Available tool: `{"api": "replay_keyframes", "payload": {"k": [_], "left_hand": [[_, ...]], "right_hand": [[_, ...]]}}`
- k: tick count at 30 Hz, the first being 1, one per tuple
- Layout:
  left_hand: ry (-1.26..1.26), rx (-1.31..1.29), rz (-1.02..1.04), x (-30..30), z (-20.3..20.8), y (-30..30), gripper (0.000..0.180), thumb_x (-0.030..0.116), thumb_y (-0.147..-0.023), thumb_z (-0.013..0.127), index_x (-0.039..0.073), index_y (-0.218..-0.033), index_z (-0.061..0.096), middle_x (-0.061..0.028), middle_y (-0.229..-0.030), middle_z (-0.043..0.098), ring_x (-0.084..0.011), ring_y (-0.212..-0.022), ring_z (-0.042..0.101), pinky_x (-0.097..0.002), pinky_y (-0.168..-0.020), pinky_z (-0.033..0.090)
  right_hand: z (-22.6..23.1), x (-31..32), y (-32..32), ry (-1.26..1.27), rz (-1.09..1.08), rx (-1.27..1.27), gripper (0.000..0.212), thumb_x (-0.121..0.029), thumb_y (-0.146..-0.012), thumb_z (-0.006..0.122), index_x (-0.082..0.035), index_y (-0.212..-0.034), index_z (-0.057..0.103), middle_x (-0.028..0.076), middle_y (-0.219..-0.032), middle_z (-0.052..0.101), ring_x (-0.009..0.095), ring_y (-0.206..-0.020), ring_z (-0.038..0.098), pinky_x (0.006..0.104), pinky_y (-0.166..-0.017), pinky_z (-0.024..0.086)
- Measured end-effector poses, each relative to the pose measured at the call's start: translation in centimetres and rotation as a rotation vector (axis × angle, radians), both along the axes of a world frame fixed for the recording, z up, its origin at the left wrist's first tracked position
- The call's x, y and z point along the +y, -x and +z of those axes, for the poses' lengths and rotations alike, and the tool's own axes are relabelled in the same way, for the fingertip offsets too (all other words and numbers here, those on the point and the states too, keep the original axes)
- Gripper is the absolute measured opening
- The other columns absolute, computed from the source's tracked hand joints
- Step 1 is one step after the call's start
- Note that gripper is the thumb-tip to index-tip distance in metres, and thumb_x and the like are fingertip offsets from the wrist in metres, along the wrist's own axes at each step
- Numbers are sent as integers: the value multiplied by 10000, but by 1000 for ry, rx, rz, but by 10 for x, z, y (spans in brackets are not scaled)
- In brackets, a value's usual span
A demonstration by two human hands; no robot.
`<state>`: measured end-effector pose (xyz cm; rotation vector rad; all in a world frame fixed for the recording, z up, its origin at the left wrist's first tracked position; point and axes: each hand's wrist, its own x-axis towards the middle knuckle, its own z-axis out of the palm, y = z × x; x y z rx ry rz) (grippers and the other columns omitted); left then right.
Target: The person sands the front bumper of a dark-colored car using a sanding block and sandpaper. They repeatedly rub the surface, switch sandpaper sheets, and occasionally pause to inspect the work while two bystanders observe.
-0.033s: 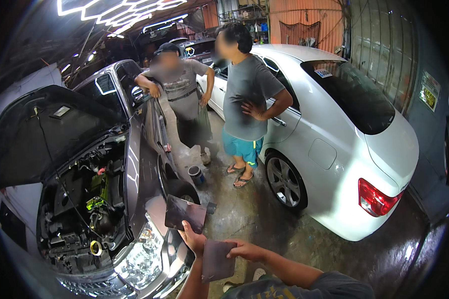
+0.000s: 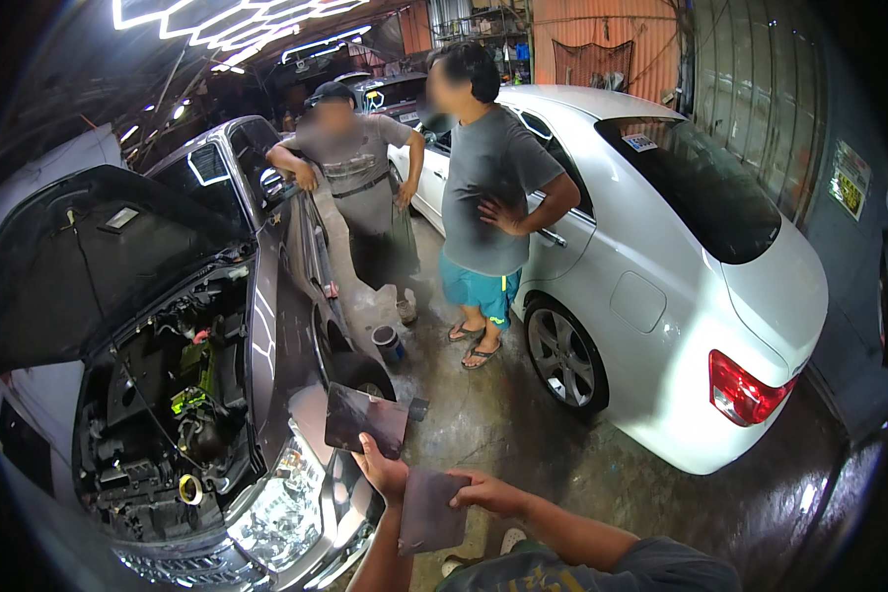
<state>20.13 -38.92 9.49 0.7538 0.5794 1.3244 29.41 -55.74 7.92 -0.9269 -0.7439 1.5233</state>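
Observation:
My left hand (image 2: 383, 469) grips the lower edge of a dark, slightly glossy rectangular sheet (image 2: 367, 421), held up beside the front fender of a dark car (image 2: 266, 326). Its exact kind does not show. Closer to me, my right hand (image 2: 485, 492) pinches the right edge of a second flat sheet (image 2: 432, 510), dull grey-purple and roughly square. This second sheet passes in front of my left wrist and hides part of it. Below the left-hand sheet lies the car's clear headlight (image 2: 284, 508).
The dark car's hood (image 2: 99, 266) stands propped up over its engine bay, where a yellow tape roll (image 2: 190, 489) lies. A white car (image 2: 651, 316) is parked at the right. Two people, one in a grey shirt (image 2: 493, 187), stand between the cars near a can (image 2: 389, 344).

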Motion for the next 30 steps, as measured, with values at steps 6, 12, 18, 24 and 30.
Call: {"api": "replay_keyframes", "payload": {"k": [6,12,18,24,30], "left_hand": [[14,-56,-240,25,18,38,453,226,-1058,551,10,-1445,458,-120,-1382,574,-236,-1239,587,-385,-1060,467],[59,162,-417,4,10,99,453,212,-1029,605,11,-1413,472,-107,-1332,605,-210,-1207,603,-370,-1037,495],[75,185,-628,-49,3,122,451,171,-1040,574,16,-1443,445,-108,-1327,612,-196,-1202,614,-366,-1023,506],[135,255,-808,-115,23,108,437,146,-1055,549,2,-1454,443,-95,-1317,619,-157,-1161,628,-326,-992,518],[49,474,-648,-172,23,81,452,173,-1007,654,-31,-1384,508,-83,-1261,639,-129,-1088,604,-305,-969,493]], "right_hand": [[-19,-50,13,152,-266,74,543,-24,-893,733,11,-1387,510,89,-1212,658,178,-1097,651,329,-977,523],[-35,-73,-26,32,-604,-2,501,-148,-891,790,-13,-1251,469,103,-1175,623,199,-1105,623,363,-968,522],[20,-49,-60,-116,-427,-493,672,-93,-942,704,-56,-1528,378,110,-1473,491,210,-1356,472,372,-1134,387],[65,-35,-88,-455,-286,-1303,706,-231,-887,773,-90,-1497,448,219,-1376,595,370,-1227,610,402,-1007,496],[49,-65,-96,-603,-66,-1339,711,-277,-864,794,-64,-1459,466,199,-1278,636,386,-1084,659,429,-848,557]]}}
